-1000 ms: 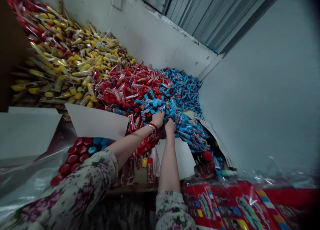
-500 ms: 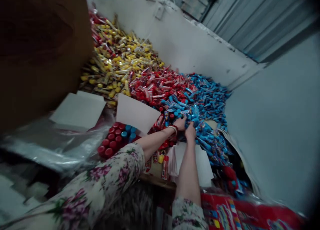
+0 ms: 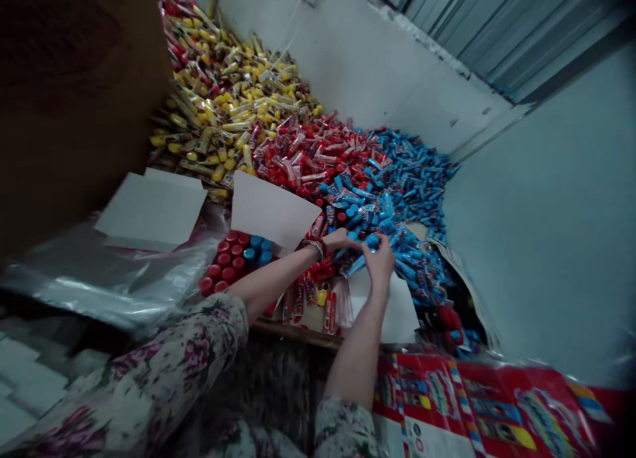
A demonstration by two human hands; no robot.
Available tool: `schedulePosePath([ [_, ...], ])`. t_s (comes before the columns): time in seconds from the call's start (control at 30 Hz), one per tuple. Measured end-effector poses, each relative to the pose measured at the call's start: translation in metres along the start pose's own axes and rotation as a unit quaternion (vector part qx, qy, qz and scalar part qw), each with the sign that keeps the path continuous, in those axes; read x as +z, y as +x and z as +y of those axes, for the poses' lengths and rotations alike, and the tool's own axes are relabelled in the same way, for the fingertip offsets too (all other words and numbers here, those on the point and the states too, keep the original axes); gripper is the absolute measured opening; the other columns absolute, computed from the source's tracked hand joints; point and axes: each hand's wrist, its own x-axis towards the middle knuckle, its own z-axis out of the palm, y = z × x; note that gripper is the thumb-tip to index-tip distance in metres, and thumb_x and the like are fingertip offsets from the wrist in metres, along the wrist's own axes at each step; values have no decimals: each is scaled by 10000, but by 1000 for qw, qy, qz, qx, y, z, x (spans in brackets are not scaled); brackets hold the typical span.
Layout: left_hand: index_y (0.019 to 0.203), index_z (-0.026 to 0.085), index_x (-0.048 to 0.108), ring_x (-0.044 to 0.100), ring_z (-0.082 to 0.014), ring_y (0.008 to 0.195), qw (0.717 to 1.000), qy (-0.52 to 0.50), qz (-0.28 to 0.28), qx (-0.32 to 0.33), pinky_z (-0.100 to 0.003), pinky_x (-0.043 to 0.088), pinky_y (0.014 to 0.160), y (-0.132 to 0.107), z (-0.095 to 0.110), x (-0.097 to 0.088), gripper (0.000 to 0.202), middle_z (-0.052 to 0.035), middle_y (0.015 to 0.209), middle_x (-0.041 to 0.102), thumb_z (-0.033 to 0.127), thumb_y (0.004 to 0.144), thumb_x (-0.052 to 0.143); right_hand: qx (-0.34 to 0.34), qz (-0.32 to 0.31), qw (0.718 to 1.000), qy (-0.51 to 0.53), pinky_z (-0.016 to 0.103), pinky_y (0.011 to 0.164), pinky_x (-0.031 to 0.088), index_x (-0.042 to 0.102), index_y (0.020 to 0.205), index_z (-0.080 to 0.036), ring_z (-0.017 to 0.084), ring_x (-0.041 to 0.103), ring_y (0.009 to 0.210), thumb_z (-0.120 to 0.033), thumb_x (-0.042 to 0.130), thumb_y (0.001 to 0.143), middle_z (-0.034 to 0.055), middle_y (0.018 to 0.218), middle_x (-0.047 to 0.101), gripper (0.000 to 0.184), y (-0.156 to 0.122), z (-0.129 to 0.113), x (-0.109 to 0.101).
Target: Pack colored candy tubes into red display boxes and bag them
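My left hand (image 3: 342, 240), with bracelets at the wrist, is closed around blue-capped tubes (image 3: 352, 236) at the front edge of the blue heap. Beside it my right hand (image 3: 380, 262) curls its fingers round another blue-capped tube (image 3: 372, 240). The two hands' fingertips nearly meet, and their exact grip is partly hidden. Loose blue tubes (image 3: 407, 199) pile up behind them. Left of my forearm, red-capped tubes (image 3: 229, 274) stand upright in rows with several blue-capped ones (image 3: 258, 251). A white card flap (image 3: 273, 209) rises behind these rows.
Heaps of yellow-capped tubes (image 3: 233, 107) and red tubes (image 3: 318, 153) lie against the white wall (image 3: 368, 67). A brown box (image 3: 79, 100) blocks the upper left. White cards (image 3: 152, 209) rest on clear plastic (image 3: 119, 279). Red printed packaging (image 3: 497, 405) lies at lower right.
Both hands have drawn slightly back toward me from the blue heap, with blue-capped tubes now between their fingers. The view has tilted down, showing more red packaging.
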Motion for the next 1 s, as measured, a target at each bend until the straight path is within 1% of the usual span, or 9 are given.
schedulePosePath([
  [0.13, 1061, 125, 612, 571, -167, 822, 998, 51, 36, 21, -241, 450, 721, -64, 10, -21, 434, -18, 873, 632, 308, 685, 727, -4, 67, 986, 153, 305, 690, 455, 508, 1234, -170, 192, 584, 749, -463, 653, 723, 62, 874, 636, 607, -46, 2, -17],
  [0.2, 1232, 170, 533, 585, -153, 825, 991, 65, 28, 113, -233, 454, 733, -116, 13, -42, 519, -15, 941, 644, 325, 753, 660, 3, -8, 963, 270, 263, 621, 457, 521, 1202, -177, 154, 566, 670, -491, 659, 725, 37, 840, 624, 587, -74, 1, -12],
  [0.23, 1206, 167, 550, 588, -155, 845, 990, 68, 49, 118, -234, 455, 751, -142, 13, -55, 467, -23, 957, 650, 336, 778, 630, 11, -64, 947, 313, 245, 586, 450, 531, 1164, -176, 138, 551, 631, -497, 661, 727, 20, 803, 616, 558, -88, -1, -6],
  [0.33, 1028, 157, 621, 594, -153, 776, 980, 152, 128, 32, -229, 453, 705, -210, 3, -98, 337, -22, 870, 661, 407, 804, 595, 23, -182, 920, 345, 212, 529, 412, 543, 1046, -174, 116, 512, 564, -506, 637, 753, -22, 696, 579, 453, -123, -13, 25],
  [0.43, 1040, 169, 603, 596, -154, 737, 942, 249, 222, -40, -229, 444, 673, -246, -18, -123, 369, -20, 869, 665, 436, 784, 612, 2, -193, 936, 294, 208, 545, 394, 559, 979, -176, 123, 525, 599, -523, 550, 818, -16, 706, 586, 382, -142, -31, 55],
  [0.57, 1013, 177, 581, 607, -179, 792, 921, 316, 223, -41, -266, 460, 721, -254, -46, -113, 262, -34, 922, 656, 364, 831, 552, -57, -193, 954, 223, 258, 716, 441, 556, 1057, -177, 181, 604, 822, -426, 466, 892, 49, 902, 652, 313, -145, -50, 75],
  [0.67, 1048, 163, 566, 597, -210, 887, 908, 374, 186, -28, -311, 475, 764, -247, -61, -95, 218, -82, 1048, 626, 193, 853, 472, -134, -245, 952, 128, 283, 791, 438, 522, 1171, -189, 201, 619, 922, -293, 439, 912, 73, 1056, 648, 291, -143, -56, 81],
  [0.83, 980, 143, 609, 520, -265, 1056, 851, 524, 42, -7, -401, 437, 921, -239, -75, -93, 297, -114, 1068, 618, -1, 791, 432, -210, -341, 916, -17, 293, 789, 436, 447, 1304, -248, 215, 632, 953, -231, 422, 926, 61, 1138, 636, 379, -142, -57, 73],
  [1.0, 977, 139, 623, 509, -246, 1096, 819, 569, -63, 47, -379, 411, 950, -242, -71, -104, 269, -115, 1042, 631, 4, 824, 447, -270, -368, 890, -18, 257, 795, 430, 508, 1247, -295, 177, 613, 990, -167, 448, 905, 9, 1129, 637, 370, -138, -59, 55],
])
